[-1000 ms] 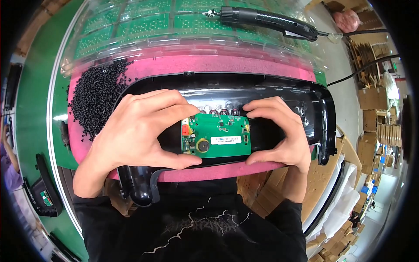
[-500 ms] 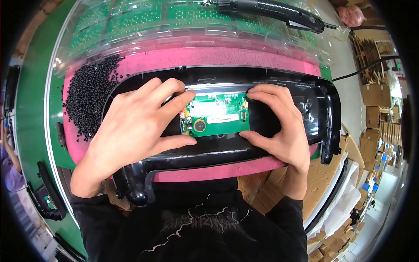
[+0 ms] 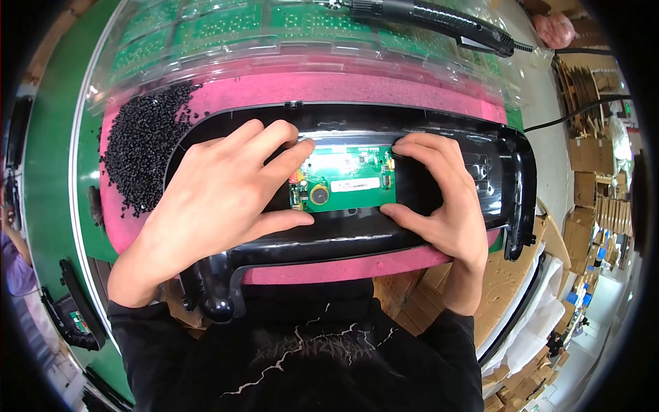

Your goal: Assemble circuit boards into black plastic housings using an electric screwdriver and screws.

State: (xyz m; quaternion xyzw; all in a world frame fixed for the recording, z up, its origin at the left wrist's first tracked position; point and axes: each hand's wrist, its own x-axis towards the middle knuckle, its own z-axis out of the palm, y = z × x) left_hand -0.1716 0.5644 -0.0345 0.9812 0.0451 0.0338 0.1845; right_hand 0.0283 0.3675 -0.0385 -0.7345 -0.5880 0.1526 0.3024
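Left to right, we see loose black pellets (image 3: 144,147) on pink foam (image 3: 357,89), our left hand (image 3: 220,199) and right hand (image 3: 439,199) pinching a green circuit board (image 3: 350,182) between fingers and thumbs inside a black plastic housing (image 3: 508,172).

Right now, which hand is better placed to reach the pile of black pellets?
Probably the left hand: the black pellets lie on the pink foam pad just beyond its knuckles. The right hand sits across the green circuit board, farther away.
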